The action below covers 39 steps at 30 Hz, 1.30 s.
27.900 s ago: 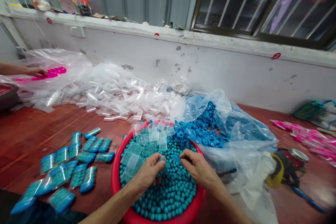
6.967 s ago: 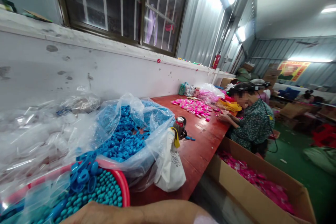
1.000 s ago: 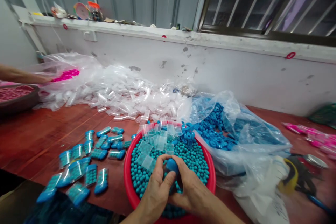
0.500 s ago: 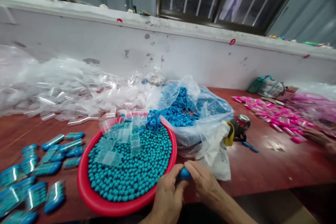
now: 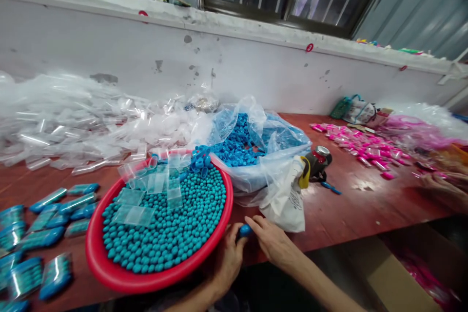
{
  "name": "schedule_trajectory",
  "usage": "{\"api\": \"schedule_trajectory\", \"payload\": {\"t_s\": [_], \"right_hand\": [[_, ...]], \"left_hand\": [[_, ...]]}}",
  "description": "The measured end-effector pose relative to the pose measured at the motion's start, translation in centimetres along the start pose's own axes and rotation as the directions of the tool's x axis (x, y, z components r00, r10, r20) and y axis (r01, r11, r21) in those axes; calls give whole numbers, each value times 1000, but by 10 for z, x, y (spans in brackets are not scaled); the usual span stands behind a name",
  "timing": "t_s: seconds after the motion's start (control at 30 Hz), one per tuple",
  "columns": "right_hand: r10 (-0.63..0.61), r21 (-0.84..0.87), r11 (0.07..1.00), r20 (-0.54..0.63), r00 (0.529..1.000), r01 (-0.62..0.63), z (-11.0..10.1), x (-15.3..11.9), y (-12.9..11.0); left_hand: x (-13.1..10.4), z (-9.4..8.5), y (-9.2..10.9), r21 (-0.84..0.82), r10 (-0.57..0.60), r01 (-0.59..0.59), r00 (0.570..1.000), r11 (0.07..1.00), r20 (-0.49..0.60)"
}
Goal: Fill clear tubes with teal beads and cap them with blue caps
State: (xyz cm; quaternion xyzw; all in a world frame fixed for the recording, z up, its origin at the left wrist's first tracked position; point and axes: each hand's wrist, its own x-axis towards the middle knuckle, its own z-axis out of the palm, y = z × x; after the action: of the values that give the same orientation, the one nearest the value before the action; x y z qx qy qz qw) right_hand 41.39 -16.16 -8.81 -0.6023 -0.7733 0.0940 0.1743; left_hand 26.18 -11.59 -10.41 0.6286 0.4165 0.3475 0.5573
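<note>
Just right of a red basin (image 5: 91,253), my two hands meet at the table's front edge. My left hand (image 5: 230,256) is closed around a small item whose rounded blue cap (image 5: 245,230) pokes out; the rest is hidden by the fingers. My right hand (image 5: 272,239) comes from the other side, its fingertips bent onto the blue cap. Teal beads (image 5: 164,243) fill the basin. On top of them lie several clear plastic sleeves (image 5: 133,215) and a small cluster of blue caps (image 5: 201,160).
Filled blue-capped tubes (image 5: 54,275) lie at left, clear sleeves (image 5: 91,126) heaped behind. A plastic bag (image 5: 292,139) holds blue parts. Nearby are a white pouch (image 5: 285,209) and a dark jar (image 5: 321,158). Another person's hand (image 5: 444,185) is by pink pieces (image 5: 365,146).
The view has swung slightly right, so the things appear shifted left. Both hands stay together at the blue cap; my right-hand fingers look a little more stretched out.
</note>
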Motion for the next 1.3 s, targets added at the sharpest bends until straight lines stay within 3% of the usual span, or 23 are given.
{"api": "schedule_trajectory", "payload": {"t_s": [0.1,0.13,0.2,0.27,0.3,0.4,0.53,0.63,0.73,0.8,0.87,0.93,1.0,1.1,1.2,1.3], "right_hand": [[175,395,910,-92,980,-125,-14,10,-4],[260,565,811,-118,958,-150,-19,15,-8],[405,858,499,-109,908,-120,-23,30,-18],[463,982,189,-78,883,-13,-18,45,-29],[475,996,84,-70,877,34,-13,52,-33],[485,995,-57,-41,873,79,6,66,-40],[459,996,-59,-27,888,61,7,66,-45],[424,989,54,-147,894,137,-19,60,-56],[382,945,198,-318,868,259,-39,55,-68],[385,927,268,-354,852,264,-34,55,-71],[439,939,308,-282,853,152,-18,58,-68],[503,955,298,-155,850,-2,0,62,-64],[522,975,223,-109,846,-12,5,68,-62],[503,988,67,-154,851,139,-17,75,-65],[535,962,27,-243,809,272,-50,77,-69],[609,954,-1,-237,757,300,-65,71,-64]], "left_hand": [[3,-3,-6,76,14,-15,1000,997,17],[4,-4,-8,87,34,-37,999,996,40],[4,-4,-10,96,76,-85,993,992,92],[5,-3,-14,92,95,-107,988,990,119],[5,-3,-16,85,100,-111,987,990,128],[7,-1,-23,67,97,-106,986,992,134],[9,0,-27,54,67,-75,989,996,132],[10,1,-26,92,8,-18,994,996,105],[11,1,-25,115,-18,7,995,993,96],[11,0,-24,113,-16,6,995,994,95],[10,-1,-22,103,-7,-3,995,995,101],[9,-3,-19,83,-10,0,993,997,119],[9,-4,-16,72,-37,28,991,997,125],[12,-4,-16,37,-115,111,988,993,104],[17,-4,-19,-17,-191,193,977,981,98],[20,-4,-20,-47,-238,245,965,968,110]]}}
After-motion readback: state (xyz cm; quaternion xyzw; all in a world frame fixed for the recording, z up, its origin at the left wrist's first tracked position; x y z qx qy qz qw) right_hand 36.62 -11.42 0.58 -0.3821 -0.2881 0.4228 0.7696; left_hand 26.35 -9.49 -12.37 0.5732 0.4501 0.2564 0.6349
